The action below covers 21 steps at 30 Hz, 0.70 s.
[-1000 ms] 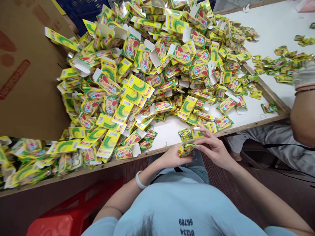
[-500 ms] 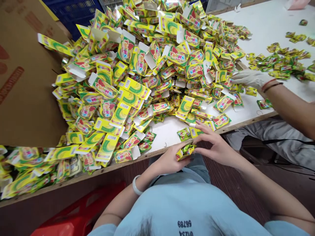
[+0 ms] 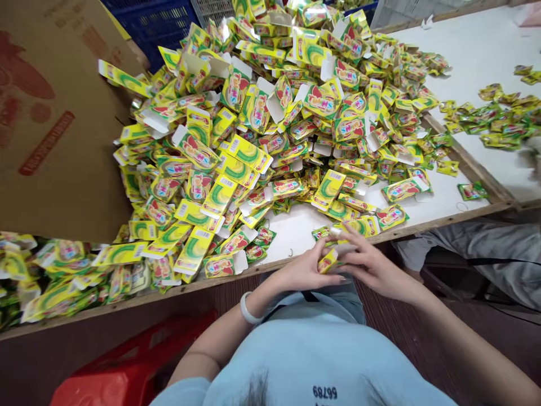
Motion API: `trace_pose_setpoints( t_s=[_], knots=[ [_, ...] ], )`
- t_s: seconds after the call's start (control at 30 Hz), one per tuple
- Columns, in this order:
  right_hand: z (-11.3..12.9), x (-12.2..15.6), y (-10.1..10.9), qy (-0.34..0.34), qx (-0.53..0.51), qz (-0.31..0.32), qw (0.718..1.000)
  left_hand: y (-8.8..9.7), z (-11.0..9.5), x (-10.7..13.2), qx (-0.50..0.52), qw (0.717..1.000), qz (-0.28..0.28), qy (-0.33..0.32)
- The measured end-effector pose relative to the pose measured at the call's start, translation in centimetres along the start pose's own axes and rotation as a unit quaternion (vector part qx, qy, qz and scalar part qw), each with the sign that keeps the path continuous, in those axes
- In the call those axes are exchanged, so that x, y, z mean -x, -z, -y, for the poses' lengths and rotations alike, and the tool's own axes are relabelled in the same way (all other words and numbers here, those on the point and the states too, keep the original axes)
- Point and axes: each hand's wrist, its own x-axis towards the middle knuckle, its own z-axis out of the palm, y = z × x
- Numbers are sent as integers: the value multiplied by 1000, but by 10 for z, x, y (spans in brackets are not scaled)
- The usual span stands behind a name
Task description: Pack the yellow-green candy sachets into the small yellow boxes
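Note:
Both my hands meet at the near table edge over one small yellow-green box (image 3: 327,261). My left hand (image 3: 302,270) grips it from the left with fingers curled round it. From the right, my right hand (image 3: 367,262) closes on the same box, fingers bent over its top. A white bangle sits on my left wrist. Just beyond my fingers lie small green sachets (image 3: 322,233) and loose boxes. A huge heap of yellow-green boxes (image 3: 270,124), many with open white flaps, covers the white table (image 3: 296,228).
A brown cardboard carton (image 3: 54,129) stands at the left of the heap. More green sachets (image 3: 502,121) lie on a second white tabletop at the right. Another person's grey trousers (image 3: 477,248) show at right. A red stool (image 3: 105,378) stands below the table.
The co-worker's gloved hand that reached into the heap's right edge has withdrawn out of view. My hands rose slightly and closed tighter on the box, which has turned end-on.

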Motion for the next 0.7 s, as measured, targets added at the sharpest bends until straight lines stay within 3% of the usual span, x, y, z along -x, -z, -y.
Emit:
trace_pose_setpoints(
  t_s=[0.07,0.1,0.17,0.23,0.3,0.37,0.4,0.47,0.57,0.7],
  knots=[
    [-13,6,27,-18,42,-111,993,22,12,-9,-96,993,-54,-49],
    [-21,8,44,-31,82,-185,979,35,20,-14,-173,978,-106,-54],
    [-34,10,70,-61,193,-325,924,63,36,-24,-326,923,-203,-3],
    [-41,4,77,-70,279,-372,882,88,50,-34,-421,873,-242,47],
    [-39,-12,59,-55,311,-285,905,106,59,-43,-467,845,-250,69],
    [-31,-35,24,-30,330,-112,937,119,63,-48,-486,835,-247,67],
    [-27,-48,6,-24,352,-23,935,123,62,-49,-494,833,-243,63],
    [-22,-71,-23,-23,388,100,916,127,60,-46,-511,826,-232,52],
    [-26,-94,-39,-31,401,166,900,123,52,-32,-531,825,-191,35],
    [-38,-100,-37,-18,380,168,909,110,49,-16,-497,860,-117,-4]
  ],
)
